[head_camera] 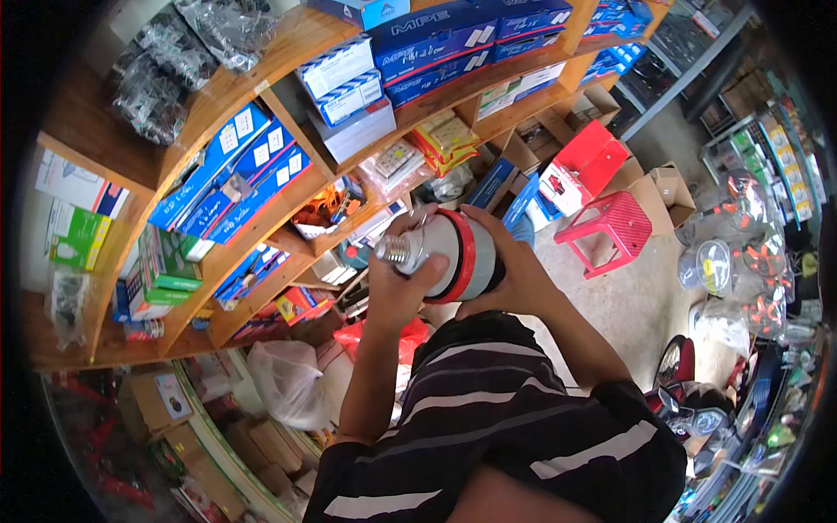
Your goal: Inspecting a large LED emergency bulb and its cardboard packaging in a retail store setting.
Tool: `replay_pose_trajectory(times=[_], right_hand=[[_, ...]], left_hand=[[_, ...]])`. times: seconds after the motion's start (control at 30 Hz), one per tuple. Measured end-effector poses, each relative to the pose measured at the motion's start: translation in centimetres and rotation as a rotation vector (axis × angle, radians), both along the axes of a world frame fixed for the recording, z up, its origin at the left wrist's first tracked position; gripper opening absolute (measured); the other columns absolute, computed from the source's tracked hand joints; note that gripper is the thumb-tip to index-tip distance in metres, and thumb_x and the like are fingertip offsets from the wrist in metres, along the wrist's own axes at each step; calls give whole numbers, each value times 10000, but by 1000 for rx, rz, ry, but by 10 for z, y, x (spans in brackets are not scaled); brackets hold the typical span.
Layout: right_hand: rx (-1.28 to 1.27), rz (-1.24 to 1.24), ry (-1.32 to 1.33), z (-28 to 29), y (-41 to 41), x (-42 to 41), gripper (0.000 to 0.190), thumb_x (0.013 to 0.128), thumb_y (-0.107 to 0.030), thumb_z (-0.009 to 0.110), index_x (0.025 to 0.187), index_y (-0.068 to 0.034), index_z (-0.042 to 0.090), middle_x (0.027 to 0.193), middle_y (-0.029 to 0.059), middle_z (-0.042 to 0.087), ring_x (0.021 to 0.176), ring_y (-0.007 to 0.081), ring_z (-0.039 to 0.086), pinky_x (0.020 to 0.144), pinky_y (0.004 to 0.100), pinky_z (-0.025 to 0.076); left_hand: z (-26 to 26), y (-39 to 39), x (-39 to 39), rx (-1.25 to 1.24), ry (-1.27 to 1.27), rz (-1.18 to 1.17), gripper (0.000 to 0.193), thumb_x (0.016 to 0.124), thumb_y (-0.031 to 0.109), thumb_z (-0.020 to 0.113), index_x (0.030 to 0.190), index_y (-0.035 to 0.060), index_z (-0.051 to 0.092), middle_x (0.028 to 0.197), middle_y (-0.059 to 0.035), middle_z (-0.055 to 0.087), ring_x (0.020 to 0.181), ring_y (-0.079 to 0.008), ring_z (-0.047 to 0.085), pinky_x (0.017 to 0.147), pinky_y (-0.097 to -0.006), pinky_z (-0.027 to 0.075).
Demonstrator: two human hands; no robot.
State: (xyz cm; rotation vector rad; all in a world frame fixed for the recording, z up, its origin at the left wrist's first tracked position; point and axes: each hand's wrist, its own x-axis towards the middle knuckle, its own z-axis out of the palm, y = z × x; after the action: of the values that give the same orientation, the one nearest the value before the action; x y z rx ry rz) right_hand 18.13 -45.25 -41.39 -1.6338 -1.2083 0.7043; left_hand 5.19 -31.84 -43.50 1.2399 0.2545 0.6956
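A large light bulb (pixel 451 256) with a metal screw base, a grey-white body and a red and black band lies tilted between my two hands, its screw base pointing left. My left hand (pixel 404 281) grips the narrower end near the base, with the thumb across the body. Around the wide end on the right is my right hand (pixel 513 268), its fingers spread over the far side and below. The palms and part of the wide end are hidden.
Wooden shelves (pixel 288 216) with blue cartons (pixel 435 49) stand ahead and left. A red plastic stool (pixel 608 229) and an open red box (pixel 585 167) stand on the floor at right, near cardboard boxes (pixel 672 189). A white plastic bag (pixel 288 382) sits at lower left.
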Motion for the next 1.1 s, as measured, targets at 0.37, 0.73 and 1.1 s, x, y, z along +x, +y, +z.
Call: replay_pose_trajectory(times=[0.37, 0.73, 1.1], right_hand=[[284, -32, 191, -27, -68, 53, 1003, 463, -269, 898, 1289, -40, 378, 1261, 143, 479, 1139, 243, 511, 917, 378, 446], [260, -64, 218, -32, -109, 83, 1017, 442, -321, 897, 1277, -42, 388, 1251, 163, 470, 1114, 258, 533, 898, 377, 462], [272, -184, 55, -27, -102, 74, 1035, 439, -419, 887, 1281, -55, 408, 1178, 174, 540, 1032, 302, 586, 853, 375, 482]], left_hand=[[4, -83, 66, 198, -67, 239, 270, 810, 170, 639, 968, -32, 555, 1083, -232, 612, 1115, -299, 539, 995, -437, 370], [8, -119, 98, 76, -67, 273, 264, 832, 196, 603, 947, -28, 526, 1062, -261, 611, 1012, -288, 595, 948, -417, 419], [15, -105, 100, 54, -81, 233, 217, 842, 165, 545, 972, -7, 514, 1062, -269, 599, 989, -312, 590, 901, -423, 455]])
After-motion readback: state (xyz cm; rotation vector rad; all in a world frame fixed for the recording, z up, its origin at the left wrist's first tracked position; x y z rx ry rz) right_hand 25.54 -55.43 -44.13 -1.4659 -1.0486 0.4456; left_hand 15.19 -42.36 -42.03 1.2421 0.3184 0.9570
